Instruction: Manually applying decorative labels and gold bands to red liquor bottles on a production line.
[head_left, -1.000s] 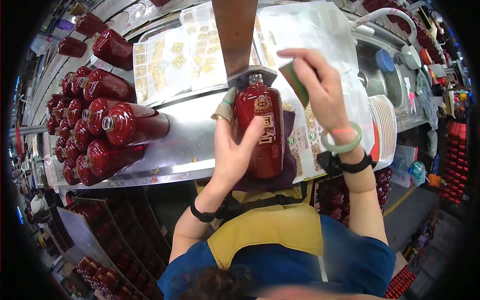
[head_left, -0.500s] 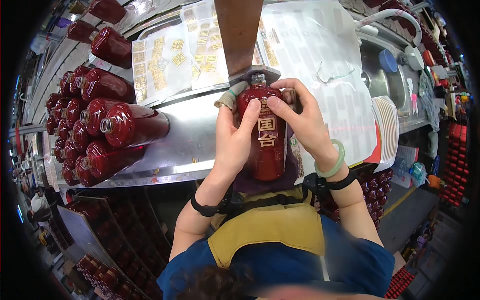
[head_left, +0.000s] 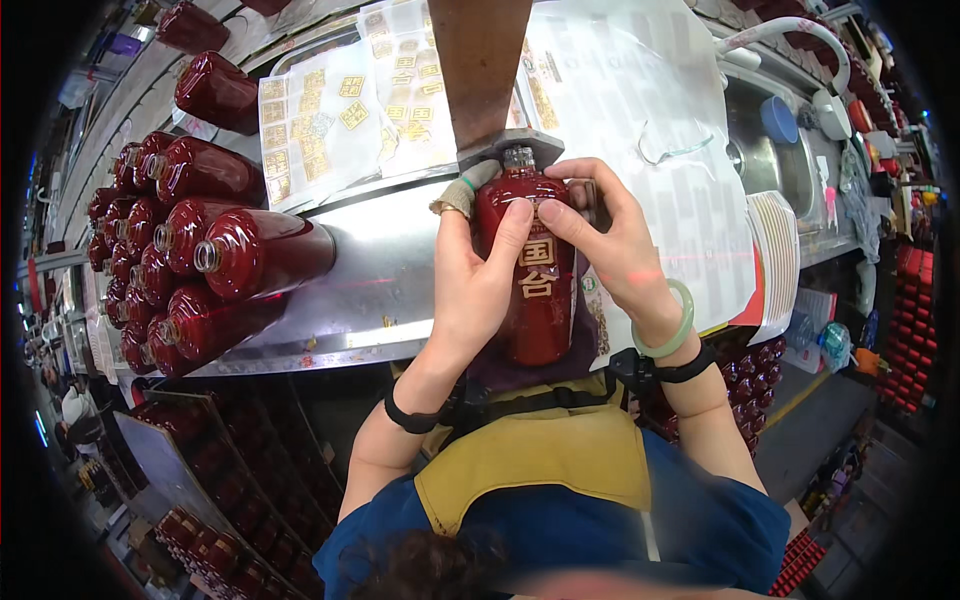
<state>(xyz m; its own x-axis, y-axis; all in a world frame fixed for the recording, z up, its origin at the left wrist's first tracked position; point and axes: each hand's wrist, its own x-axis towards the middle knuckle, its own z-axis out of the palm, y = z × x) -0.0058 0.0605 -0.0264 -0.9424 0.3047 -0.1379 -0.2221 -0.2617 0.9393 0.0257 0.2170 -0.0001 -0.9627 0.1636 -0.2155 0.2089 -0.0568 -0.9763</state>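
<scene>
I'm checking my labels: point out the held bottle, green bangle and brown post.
Held bottle [head_left: 536,268]: head view, gold marking on front.
Green bangle [head_left: 689,317]: head view, right side of ring.
Brown post [head_left: 480,68]: head view, middle of face.

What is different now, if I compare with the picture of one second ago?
The right hand has moved left onto the red bottle, taking hold of its upper right side; the green pad it held is no longer visible. The left hand's thumb has shifted slightly up the bottle's front. The left hand's hold, the bottle's neck by the metal plate and the bottles at left stay.
</scene>
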